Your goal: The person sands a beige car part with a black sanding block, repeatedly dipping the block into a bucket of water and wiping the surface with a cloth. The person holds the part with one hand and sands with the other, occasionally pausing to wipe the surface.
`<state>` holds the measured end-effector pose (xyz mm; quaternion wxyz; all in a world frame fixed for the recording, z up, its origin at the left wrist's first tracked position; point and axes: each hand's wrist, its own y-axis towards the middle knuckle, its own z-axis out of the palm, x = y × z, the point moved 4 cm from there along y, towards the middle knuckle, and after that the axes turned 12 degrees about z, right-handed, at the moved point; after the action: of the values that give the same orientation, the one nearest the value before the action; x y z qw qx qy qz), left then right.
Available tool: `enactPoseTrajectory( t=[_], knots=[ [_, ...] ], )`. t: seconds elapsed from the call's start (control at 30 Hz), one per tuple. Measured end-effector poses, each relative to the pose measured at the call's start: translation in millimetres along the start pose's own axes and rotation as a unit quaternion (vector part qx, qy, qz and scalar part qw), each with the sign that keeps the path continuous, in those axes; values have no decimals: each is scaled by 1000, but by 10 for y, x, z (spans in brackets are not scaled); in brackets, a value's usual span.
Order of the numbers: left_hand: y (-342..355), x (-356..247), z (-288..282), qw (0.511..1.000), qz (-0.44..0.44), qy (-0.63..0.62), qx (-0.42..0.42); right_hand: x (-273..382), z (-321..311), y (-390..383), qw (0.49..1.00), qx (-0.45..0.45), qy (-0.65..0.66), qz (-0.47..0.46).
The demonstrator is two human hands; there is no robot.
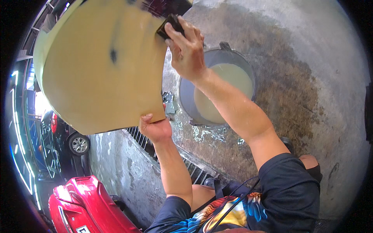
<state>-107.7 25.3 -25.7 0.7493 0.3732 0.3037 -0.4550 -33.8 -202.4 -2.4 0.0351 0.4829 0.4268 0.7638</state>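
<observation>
A large, curved tan car body panel [97,77] with a few dark smudges fills the upper left of the head view. My left hand [156,130] grips its lower right corner, thumb on the front face and fingers behind the edge. My right hand [188,48] reaches up along the panel's right edge, its fingers wrapped round a small dark block, which looks like a sanding block [171,27]. The block lies against the panel near its upper right, by a dark glossy part. Below my right forearm stands a round grey tub [186,93] of cloudy, yellowish liquid.
Wet concrete floor [287,77] surrounds the tub, and a metal drain grate [194,171] crosses it near my legs. Crumpled dark scraps [169,103] lie left of the tub. A red vehicle [89,202] stands at lower left, with a dark car [58,143] beyond it.
</observation>
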Motion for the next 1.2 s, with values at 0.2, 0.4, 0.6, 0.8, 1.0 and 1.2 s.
enactPoseTrajectory(
  t=[0.2, 0.4, 0.6, 0.8, 1.0, 1.2],
  knots=[
    [3, 15, -20, 1000, -5, 5, -20, -98, 76, 2, 1000, 21, 11, -20],
    [3, 2, 5, 1000, -4, -7, 6, 5, 41, 67, 997, 14, 40, -69],
    [2, 9, 1, 1000, -8, 3, 0, 50, 35, 194, 999, 34, -20, 10],
    [-1, 11, -11, 1000, -5, -9, -6, 80, 45, 89, 996, 38, 36, -77],
    [-5, 6, -8, 1000, -1, -2, 0, 72, 39, 138, 999, 42, -5, 3],
    [-13, 1, -27, 1000, -5, -5, -7, 241, -20, 273, 998, 35, 28, -35]
  ],
)
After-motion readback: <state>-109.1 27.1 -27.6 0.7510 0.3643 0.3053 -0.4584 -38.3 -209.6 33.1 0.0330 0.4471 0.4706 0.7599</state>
